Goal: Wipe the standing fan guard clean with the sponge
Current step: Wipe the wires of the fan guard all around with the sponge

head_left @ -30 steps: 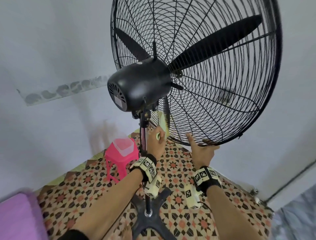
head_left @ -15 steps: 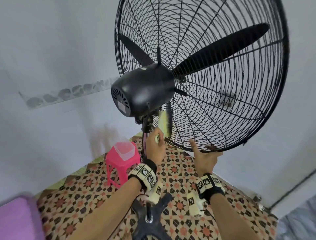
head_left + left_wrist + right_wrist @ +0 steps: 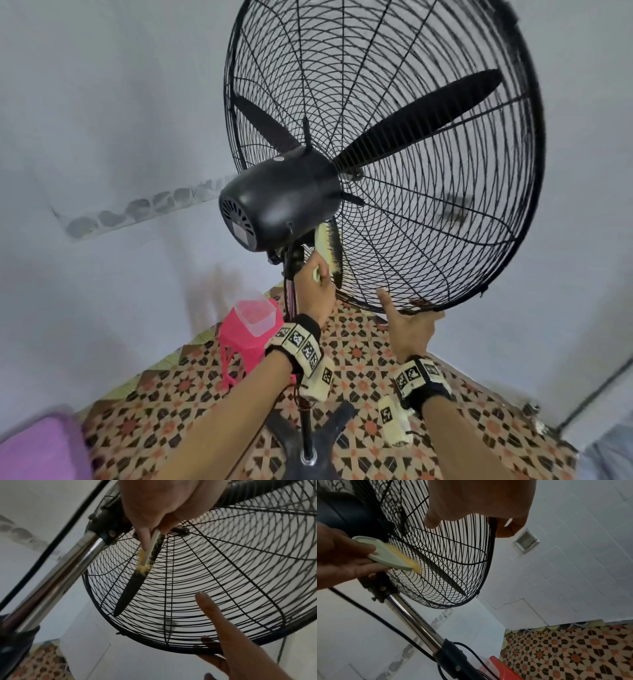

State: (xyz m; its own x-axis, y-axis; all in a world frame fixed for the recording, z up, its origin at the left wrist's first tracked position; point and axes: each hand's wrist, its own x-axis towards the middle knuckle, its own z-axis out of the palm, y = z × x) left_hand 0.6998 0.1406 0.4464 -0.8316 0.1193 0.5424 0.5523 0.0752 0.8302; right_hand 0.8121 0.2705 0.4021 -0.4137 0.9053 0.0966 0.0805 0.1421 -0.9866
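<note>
1. Head view: black wire fan guard (image 3: 428, 192), round and domed, made of thin concentric rings and radial spokes, tilted on a chrome pole (image 3: 310, 435).
2. Behind the guard: glossy black motor housing (image 3: 277, 202), smooth and rounded; inside it, long matte black blades (image 3: 418, 123).
3. Left hand (image 3: 317, 291) below the motor housing, fingers pinching a flat pale-green scrubber (image 3: 388, 556) with yellow bristles pressed against the guard's rear wires; looks more like a brush than a sponge.
4. Right hand (image 3: 409, 329) at the guard's bottom rim, thumb and fingers curled round the thick black rim wire, index finger straight along the mesh.
5. Below the guard: patterned floor tiles (image 3: 359, 346), a pink plastic stool (image 3: 245, 339) carrying a clear tub (image 3: 257, 315).
</note>
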